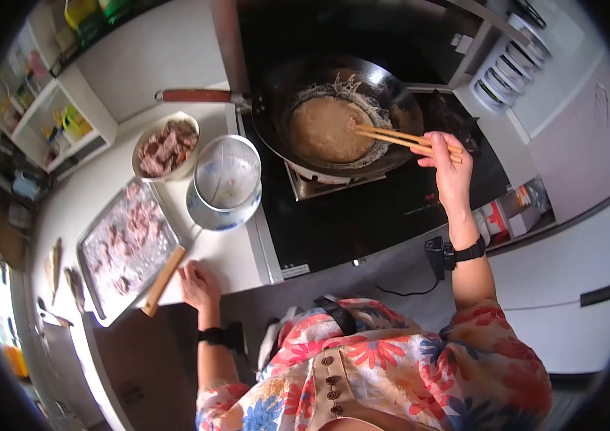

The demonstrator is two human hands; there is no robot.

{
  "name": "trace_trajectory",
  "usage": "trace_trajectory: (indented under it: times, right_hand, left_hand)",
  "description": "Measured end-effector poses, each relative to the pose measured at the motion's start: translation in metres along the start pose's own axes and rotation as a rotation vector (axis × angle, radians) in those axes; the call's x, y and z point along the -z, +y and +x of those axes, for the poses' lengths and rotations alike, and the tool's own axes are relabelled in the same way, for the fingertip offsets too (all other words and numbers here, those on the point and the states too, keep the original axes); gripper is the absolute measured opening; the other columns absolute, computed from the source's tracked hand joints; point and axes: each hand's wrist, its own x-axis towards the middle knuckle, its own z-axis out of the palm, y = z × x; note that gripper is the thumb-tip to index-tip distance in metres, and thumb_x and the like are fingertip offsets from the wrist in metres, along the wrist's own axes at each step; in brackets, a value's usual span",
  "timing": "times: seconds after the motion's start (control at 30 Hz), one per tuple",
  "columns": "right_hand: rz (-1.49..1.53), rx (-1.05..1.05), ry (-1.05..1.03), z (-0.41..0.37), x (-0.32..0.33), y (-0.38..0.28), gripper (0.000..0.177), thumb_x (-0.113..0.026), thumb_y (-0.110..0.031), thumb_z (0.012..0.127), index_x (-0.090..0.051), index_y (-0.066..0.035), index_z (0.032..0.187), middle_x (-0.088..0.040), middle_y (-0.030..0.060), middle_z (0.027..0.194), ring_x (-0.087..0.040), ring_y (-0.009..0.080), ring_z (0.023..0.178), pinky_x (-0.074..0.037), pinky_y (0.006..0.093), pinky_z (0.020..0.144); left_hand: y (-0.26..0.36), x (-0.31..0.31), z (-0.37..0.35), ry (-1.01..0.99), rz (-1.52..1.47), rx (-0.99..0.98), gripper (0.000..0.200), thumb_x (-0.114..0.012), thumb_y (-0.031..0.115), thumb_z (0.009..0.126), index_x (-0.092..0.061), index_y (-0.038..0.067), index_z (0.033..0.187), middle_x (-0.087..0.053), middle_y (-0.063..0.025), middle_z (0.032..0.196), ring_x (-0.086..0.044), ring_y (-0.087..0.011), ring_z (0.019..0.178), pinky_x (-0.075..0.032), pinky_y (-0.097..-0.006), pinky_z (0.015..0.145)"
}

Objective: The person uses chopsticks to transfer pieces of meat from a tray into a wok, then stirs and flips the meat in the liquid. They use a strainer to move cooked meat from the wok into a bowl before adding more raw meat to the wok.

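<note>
My right hand (448, 169) is closed around a pair of wooden chopsticks (398, 138). Their tips reach into a black wok (267, 118) on the stove, where brown, frothy liquid (330, 129) bubbles. A small pale piece (351, 123) shows at the tips. At the counter's front edge, my left hand (198, 285) rests with fingers slightly bent and holds nothing. Close beside it is the wooden handle (163, 281) of a strainer (228, 172), which sits over a blue-and-white bowl (222, 217). A metal tray (95, 269) with raw, whitish-coated meat pieces (143, 226) lies left of that handle.
A bowl (191, 154) of browned meat pieces stands behind the strainer. The wok's long wooden handle (193, 95) points left over the counter. Shelves (68, 129) stand at the back left. Several utensils (73, 287) lie left of the tray. A black cooktop (362, 223) surrounds the wok.
</note>
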Motion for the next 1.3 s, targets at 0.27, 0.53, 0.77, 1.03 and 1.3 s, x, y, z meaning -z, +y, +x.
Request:
trace_trajectory:
  times: [0.27, 0.53, 0.77, 1.03, 1.3]
  right_hand:
    - [0.126, -0.046, 0.219, -0.064, -0.02, 0.004, 0.025, -0.054, -0.023, 0.089, -0.058, 0.001, 0.096, -0.062, 0.008, 0.089, -0.065, 0.0188, 0.077, -0.05, 0.0207, 0.058]
    - [0.022, 0.015, 0.309, -0.111, -0.056, -0.009, 0.026, -0.052, -0.025, 0.09, -0.058, 0.0, 0.095, -0.062, 0.0074, 0.089, -0.065, 0.0187, 0.077, -0.05, 0.0212, 0.057]
    - [-0.088, -0.05, 0.379, -0.146, -0.084, -0.016, 0.027, -0.053, -0.032, 0.089, -0.061, -0.008, 0.097, -0.064, 0.0027, 0.088, -0.062, 0.0101, 0.075, -0.044, 0.0197, 0.059]
    - [0.01, -0.069, 0.409, -0.17, -0.107, -0.013, 0.027, -0.053, -0.033, 0.089, -0.059, -0.009, 0.1, -0.063, 0.0031, 0.085, -0.061, 0.0103, 0.072, -0.043, 0.0198, 0.056]
    - [0.051, -0.075, 0.4, -0.171, -0.104, -0.011, 0.027, -0.053, -0.033, 0.089, -0.059, -0.009, 0.101, -0.062, 0.0034, 0.084, -0.061, 0.0097, 0.07, -0.042, 0.0186, 0.055]
  left_hand:
    - [-0.003, 0.008, 0.002, -0.043, -0.012, -0.148, 0.012, -0.049, 0.012, 0.078, -0.057, 0.012, 0.086, -0.052, -0.0102, 0.086, -0.053, -0.0321, 0.081, -0.043, -0.0438, 0.065]
    - [-0.035, 0.022, 0.027, -0.239, -0.213, -0.548, 0.011, -0.05, 0.009, 0.076, -0.057, 0.009, 0.084, -0.052, -0.0125, 0.077, -0.053, -0.0323, 0.073, -0.043, -0.0426, 0.062]
    - [-0.053, 0.019, 0.035, -0.268, -0.404, -0.592, 0.011, -0.048, 0.004, 0.077, -0.056, 0.005, 0.084, -0.054, -0.0148, 0.075, -0.054, -0.0348, 0.07, -0.043, -0.0425, 0.06]
    - [-0.053, 0.021, 0.034, -0.295, -0.479, -0.541, 0.011, -0.046, 0.004, 0.08, -0.055, 0.003, 0.086, -0.057, -0.0174, 0.076, -0.056, -0.0365, 0.071, -0.045, -0.042, 0.062]
    - [-0.054, 0.021, 0.032, -0.326, -0.497, -0.498, 0.013, -0.045, 0.008, 0.084, -0.055, 0.003, 0.091, -0.058, -0.0189, 0.08, -0.057, -0.0372, 0.074, -0.045, -0.0416, 0.065]
